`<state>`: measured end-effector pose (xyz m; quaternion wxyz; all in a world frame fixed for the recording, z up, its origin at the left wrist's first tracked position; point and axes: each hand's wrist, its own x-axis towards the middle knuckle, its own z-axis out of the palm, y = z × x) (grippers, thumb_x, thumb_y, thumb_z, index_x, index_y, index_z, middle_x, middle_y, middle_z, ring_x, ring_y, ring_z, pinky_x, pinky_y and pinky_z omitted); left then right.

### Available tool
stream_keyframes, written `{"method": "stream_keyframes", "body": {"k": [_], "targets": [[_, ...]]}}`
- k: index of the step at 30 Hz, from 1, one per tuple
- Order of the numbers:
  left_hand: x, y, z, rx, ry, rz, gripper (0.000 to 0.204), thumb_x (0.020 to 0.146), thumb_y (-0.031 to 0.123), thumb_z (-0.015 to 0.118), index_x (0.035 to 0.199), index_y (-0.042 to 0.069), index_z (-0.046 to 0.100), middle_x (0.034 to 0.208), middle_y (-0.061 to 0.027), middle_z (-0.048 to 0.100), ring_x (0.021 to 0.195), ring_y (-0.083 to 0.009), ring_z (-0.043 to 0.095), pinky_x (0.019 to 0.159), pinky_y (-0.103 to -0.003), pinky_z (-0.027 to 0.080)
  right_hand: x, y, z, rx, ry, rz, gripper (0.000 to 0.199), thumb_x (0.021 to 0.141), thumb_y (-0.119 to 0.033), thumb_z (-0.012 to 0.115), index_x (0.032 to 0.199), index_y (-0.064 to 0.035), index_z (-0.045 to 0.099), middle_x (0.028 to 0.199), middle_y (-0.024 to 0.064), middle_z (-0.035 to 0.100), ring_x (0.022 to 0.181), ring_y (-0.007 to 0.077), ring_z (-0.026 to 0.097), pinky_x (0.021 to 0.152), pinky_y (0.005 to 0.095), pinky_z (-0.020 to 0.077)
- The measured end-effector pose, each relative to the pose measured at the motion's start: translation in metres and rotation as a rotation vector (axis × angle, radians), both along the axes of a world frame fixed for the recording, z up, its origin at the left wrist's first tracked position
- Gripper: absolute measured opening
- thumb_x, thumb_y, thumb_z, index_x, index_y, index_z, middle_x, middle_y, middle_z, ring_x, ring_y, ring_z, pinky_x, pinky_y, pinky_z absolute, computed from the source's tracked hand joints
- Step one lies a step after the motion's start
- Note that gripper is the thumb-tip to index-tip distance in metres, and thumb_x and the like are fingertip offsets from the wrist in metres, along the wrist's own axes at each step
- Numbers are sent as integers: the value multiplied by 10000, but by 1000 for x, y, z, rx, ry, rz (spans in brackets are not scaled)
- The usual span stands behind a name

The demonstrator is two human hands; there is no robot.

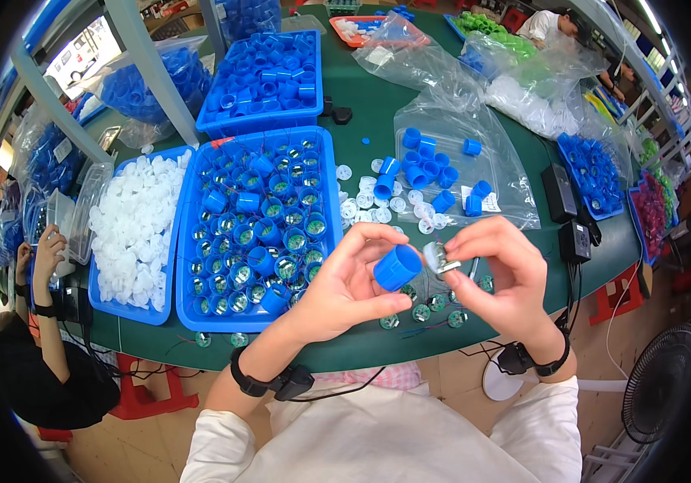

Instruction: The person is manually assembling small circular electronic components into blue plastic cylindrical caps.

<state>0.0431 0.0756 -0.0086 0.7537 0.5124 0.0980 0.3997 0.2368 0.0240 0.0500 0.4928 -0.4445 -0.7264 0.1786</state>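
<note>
My left hand (336, 291) is closed round a blue plastic cup (398, 269), its fingers and thumb at the sides. Close beside it, my right hand (508, 280) pinches a small part with a whitish round piece (434, 256) and what looks like a bit of circuit board. The cup and this part are apart by a small gap. Below and between the hands, several round green circuit boards (421, 312) with thin wires lie on the green table (370, 344). Just beyond the hands are loose clear-white plastic discs (423, 210) and loose blue cups (444, 201).
Left stands a blue tray (330, 173) of cups with boards inside, beside a tray of white pieces (138, 229). Behind is a tray of blue cups (269, 76). Right are clear bags (514, 173), black boxes (575, 241) and a fan (662, 382). A co-worker's hand (49, 251) shows far left.
</note>
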Motion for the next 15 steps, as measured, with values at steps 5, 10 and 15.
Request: {"method": "stream_keyframes", "body": {"k": [5,10,15], "targets": [[-2,2,0,-81,39,-57,523,800,-94,631,1204,64,339,1158,-132,527,1088,-148,520,888,-309,458,-8,4,-7,-8,13,66,225,674,33,719,885,-13,655,895,89,654,841,207,617,711,298,491],[1,-3,-7,-46,-49,-65,473,820,-72,624,1158,65,324,1134,-130,521,1070,-142,522,874,-298,455,-9,4,-6,-22,18,52,219,671,30,719,875,-19,654,883,95,651,828,217,618,711,309,490],[-2,-2,-5,27,55,-19,445,824,-46,632,1146,64,344,1095,-94,492,1033,-136,532,846,-287,463,-5,5,2,-31,-93,99,203,674,30,716,859,-13,645,864,100,640,798,216,614,688,303,490]]}}
